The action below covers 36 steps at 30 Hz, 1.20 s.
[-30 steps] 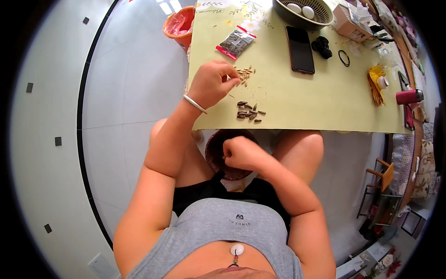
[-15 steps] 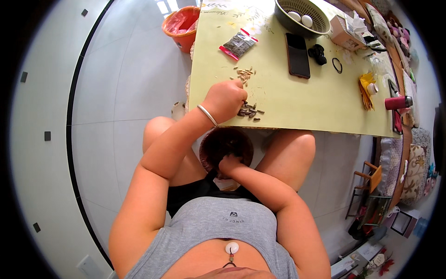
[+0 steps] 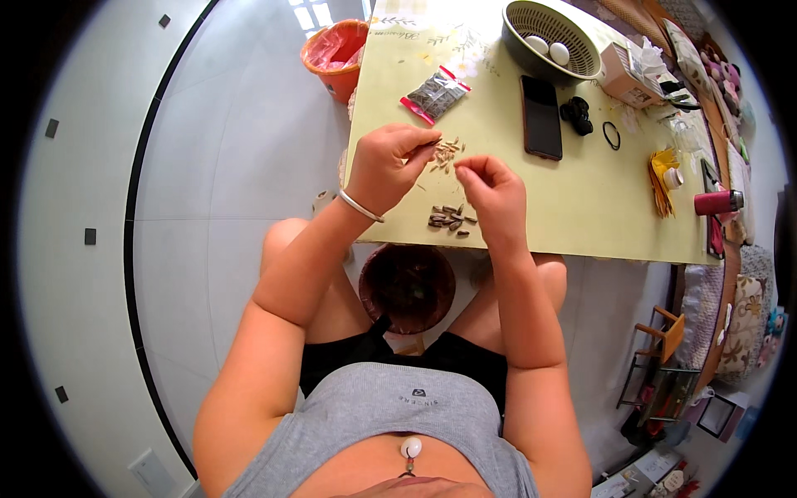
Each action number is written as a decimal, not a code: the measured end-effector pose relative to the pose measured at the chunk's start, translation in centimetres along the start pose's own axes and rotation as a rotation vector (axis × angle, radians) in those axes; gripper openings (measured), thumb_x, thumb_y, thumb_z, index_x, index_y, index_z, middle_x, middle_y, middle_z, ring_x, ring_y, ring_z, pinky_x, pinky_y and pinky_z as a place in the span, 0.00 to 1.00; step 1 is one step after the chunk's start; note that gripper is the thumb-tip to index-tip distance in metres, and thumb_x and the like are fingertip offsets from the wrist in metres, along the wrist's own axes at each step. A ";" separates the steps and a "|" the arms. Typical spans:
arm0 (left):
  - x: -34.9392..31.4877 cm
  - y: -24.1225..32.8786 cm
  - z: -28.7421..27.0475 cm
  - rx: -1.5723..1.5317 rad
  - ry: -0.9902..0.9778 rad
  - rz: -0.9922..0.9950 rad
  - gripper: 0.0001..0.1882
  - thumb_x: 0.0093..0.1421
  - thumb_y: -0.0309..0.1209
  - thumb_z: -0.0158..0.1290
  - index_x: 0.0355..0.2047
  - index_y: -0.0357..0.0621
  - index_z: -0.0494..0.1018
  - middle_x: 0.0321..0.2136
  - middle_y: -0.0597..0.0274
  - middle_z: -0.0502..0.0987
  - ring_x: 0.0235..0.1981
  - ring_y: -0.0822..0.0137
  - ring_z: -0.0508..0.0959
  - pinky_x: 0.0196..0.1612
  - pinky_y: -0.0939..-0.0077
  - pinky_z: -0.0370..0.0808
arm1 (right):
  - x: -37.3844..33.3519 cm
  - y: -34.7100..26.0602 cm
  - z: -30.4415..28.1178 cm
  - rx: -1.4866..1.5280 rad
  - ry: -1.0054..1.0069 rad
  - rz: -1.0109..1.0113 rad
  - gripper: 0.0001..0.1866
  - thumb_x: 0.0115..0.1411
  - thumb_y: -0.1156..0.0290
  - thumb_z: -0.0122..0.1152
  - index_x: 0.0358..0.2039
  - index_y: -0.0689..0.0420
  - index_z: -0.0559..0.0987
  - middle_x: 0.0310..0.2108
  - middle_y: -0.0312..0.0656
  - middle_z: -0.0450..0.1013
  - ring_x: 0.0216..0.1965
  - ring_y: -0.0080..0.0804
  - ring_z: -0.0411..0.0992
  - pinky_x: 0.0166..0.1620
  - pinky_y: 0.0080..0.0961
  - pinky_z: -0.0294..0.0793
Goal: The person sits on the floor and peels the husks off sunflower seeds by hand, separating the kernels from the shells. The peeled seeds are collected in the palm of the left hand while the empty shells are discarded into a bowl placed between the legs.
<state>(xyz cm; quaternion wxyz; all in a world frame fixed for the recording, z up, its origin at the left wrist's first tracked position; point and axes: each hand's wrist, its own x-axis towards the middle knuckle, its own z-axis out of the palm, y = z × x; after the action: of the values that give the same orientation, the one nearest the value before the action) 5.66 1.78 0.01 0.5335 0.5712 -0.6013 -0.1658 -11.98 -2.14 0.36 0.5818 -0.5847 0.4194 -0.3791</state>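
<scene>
My left hand (image 3: 392, 166), with a silver bangle (image 3: 361, 207) at its wrist, is raised over the table. Thumb and forefinger pinch a small dark sunflower seed (image 3: 435, 142). Across from it, my right hand (image 3: 496, 196) also has its fingertips pressed together; what they hold, if anything, is too small to make out. Between and just beyond both hands lie shelled pale kernels (image 3: 448, 152). Nearer the table's front edge sits a small pile of dark striped sunflower seeds (image 3: 449, 219). A clear and red packet of seeds (image 3: 437, 95) rests behind my left hand.
A dark red bin (image 3: 407, 290) stands between my knees, below the table edge (image 3: 614, 256). An orange lined bucket (image 3: 336, 56) is at the table's left. Farther right are a colander (image 3: 516, 51) with eggs, a phone (image 3: 541, 118), a tissue box (image 3: 628, 75) and a red flask (image 3: 717, 202).
My right hand has come up from the bin to above the table, beside the kernels. My left hand has moved off the seed pile, slightly farther away and to the left.
</scene>
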 end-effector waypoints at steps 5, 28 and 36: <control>0.4 0.1 1.5 0.193 0.029 0.211 0.09 0.52 0.21 0.60 0.35 0.39 0.80 0.25 0.56 0.79 0.23 0.63 0.79 0.26 0.74 0.75 | 2.5 1.6 0.7 0.333 -0.009 0.066 0.05 0.58 0.75 0.64 0.32 0.64 0.81 0.23 0.31 0.73 0.22 0.12 0.63 0.23 0.11 0.60; 0.2 1.2 5.5 0.536 -0.078 0.268 0.07 0.49 0.19 0.58 0.30 0.39 0.76 0.22 0.55 0.76 0.22 0.55 0.76 0.24 0.67 0.73 | 3.9 3.0 -1.3 0.363 -0.008 0.128 0.03 0.52 0.78 0.62 0.23 0.64 0.78 0.21 0.33 0.73 0.24 0.14 0.65 0.27 0.14 0.65; 0.1 1.6 5.5 0.459 -0.012 0.264 0.12 0.49 0.16 0.57 0.35 0.38 0.78 0.23 0.52 0.78 0.22 0.59 0.79 0.25 0.71 0.75 | 3.6 2.8 -0.7 0.200 0.060 -0.068 0.04 0.53 0.76 0.62 0.23 0.62 0.78 0.20 0.31 0.72 0.20 0.13 0.63 0.22 0.14 0.61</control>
<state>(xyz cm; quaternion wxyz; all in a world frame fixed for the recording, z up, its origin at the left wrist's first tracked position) 0.29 -0.14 -0.69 0.4035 0.5929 -0.6956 0.0426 -11.45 -5.63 -2.61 0.6113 -0.5258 0.3766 -0.4561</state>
